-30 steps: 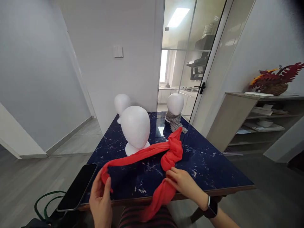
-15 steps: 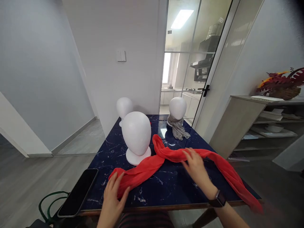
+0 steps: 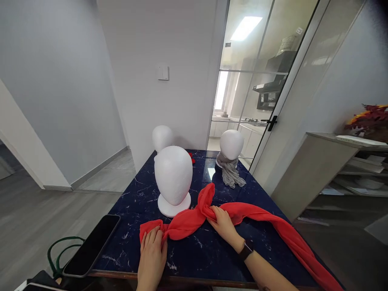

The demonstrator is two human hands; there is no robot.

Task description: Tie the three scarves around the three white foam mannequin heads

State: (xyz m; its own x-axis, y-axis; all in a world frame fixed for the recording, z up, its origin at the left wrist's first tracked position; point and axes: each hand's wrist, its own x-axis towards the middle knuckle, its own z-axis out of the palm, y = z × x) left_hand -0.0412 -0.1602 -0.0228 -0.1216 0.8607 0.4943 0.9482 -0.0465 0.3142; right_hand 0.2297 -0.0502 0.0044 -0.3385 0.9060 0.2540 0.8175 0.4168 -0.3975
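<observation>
A long red scarf [image 3: 260,220] lies across the dark blue marbled table [image 3: 218,250], its right end hanging off the near right corner. My left hand [image 3: 152,252] lies flat, fingers together, on the scarf's left end. My right hand [image 3: 222,221] rests on the bunched middle of the scarf, fingers curled into the cloth. A white foam mannequin head [image 3: 173,178] stands just behind the scarf, bare.
Two more foam heads stand at the table's far end: a bare foam head [image 3: 162,137] at the left and a second foam head [image 3: 231,144] with a grey scarf [image 3: 229,174] tied round it. A black phone [image 3: 91,249] overhangs the near left edge. A shelf unit [image 3: 333,169] stands to the right.
My right hand has slid left along the scarf to its bunched middle. My left hand has flattened onto the scarf's left end. The view has shifted slightly right and closer.
</observation>
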